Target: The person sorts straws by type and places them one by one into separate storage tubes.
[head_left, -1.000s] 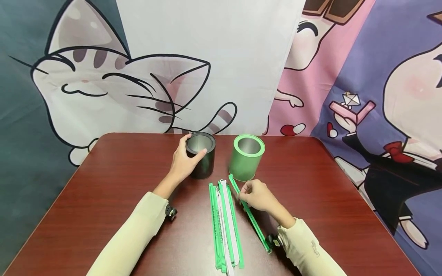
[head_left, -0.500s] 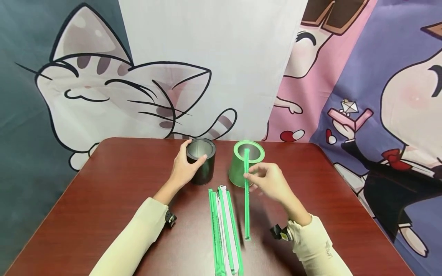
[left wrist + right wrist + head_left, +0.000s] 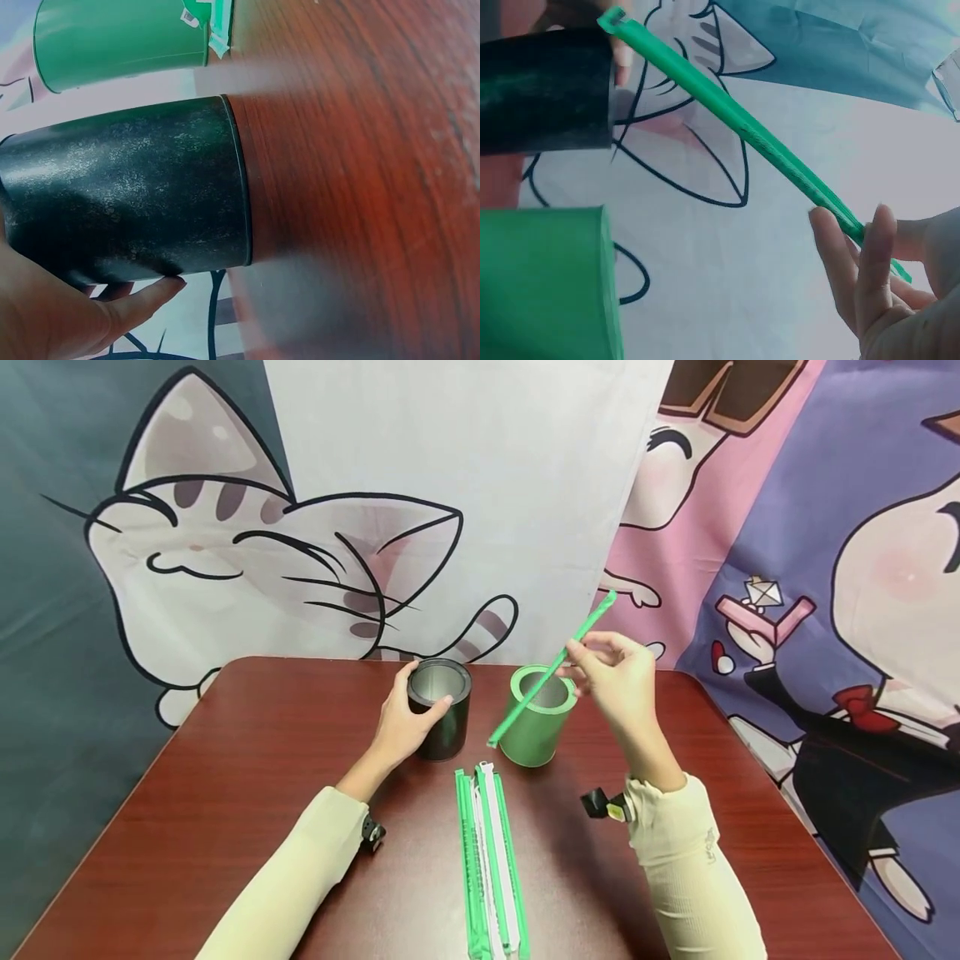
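My left hand (image 3: 401, 722) holds the black can (image 3: 450, 731) at its left side, thumb on the near rim. In the left wrist view the black can (image 3: 135, 187) stands with its base on the table and the fingers curl against its wall. My right hand (image 3: 624, 685) pinches a green-wrapped straw (image 3: 552, 669) between thumb and fingertips. The straw is raised and slanted, crossing in front of the green can (image 3: 532, 735) in the head view. The right wrist view shows the straw (image 3: 727, 112) gripped near one end, the other end pointing toward the black can.
A bundle of green and white wrapped straws (image 3: 491, 860) lies lengthwise on the dark red wooden table (image 3: 300, 735), in front of the two cans. Behind the table's back edge hangs a cartoon-printed cloth (image 3: 555, 468).
My right hand has picked the green straw up off the table, lifted it to the height of the green can's rim and tilted it. My left hand keeps its hold on the black can.
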Demonstrator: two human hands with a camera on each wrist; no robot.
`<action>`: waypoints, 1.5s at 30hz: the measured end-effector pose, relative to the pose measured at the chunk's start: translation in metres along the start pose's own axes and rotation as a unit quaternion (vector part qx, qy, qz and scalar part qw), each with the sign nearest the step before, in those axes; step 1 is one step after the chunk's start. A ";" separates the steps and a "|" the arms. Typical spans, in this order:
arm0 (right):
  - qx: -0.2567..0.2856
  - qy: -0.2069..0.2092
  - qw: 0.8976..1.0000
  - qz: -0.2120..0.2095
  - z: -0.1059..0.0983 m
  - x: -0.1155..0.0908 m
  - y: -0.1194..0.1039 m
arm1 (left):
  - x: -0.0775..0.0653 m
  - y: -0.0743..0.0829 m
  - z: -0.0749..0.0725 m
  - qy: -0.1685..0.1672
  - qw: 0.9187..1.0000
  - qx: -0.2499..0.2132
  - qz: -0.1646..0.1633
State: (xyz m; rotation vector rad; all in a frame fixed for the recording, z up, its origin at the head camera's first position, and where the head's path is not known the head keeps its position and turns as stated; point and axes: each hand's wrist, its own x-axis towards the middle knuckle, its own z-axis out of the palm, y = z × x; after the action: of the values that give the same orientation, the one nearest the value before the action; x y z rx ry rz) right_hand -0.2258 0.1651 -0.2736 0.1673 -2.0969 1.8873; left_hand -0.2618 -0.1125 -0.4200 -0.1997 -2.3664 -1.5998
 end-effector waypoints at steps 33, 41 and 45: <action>0.060 0.012 0.998 -0.011 0.093 0.027 0.060 | 0.000 0.002 -0.001 -0.009 1.000 -0.003 -0.011; 0.027 -0.015 0.999 -0.005 0.107 0.020 0.075 | -0.001 0.000 -0.001 -0.010 1.000 -0.004 -0.008; -0.034 -0.019 0.999 -0.023 0.103 0.016 0.075 | 0.001 0.002 -0.002 -0.014 1.000 -0.003 -0.008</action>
State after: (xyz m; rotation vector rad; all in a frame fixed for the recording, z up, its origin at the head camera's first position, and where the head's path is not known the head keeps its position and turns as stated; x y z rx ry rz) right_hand -0.2785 0.0751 -0.3486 0.2351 -2.1597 1.7990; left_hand -0.2619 -0.1133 -0.4174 -0.2057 -2.3897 -1.6217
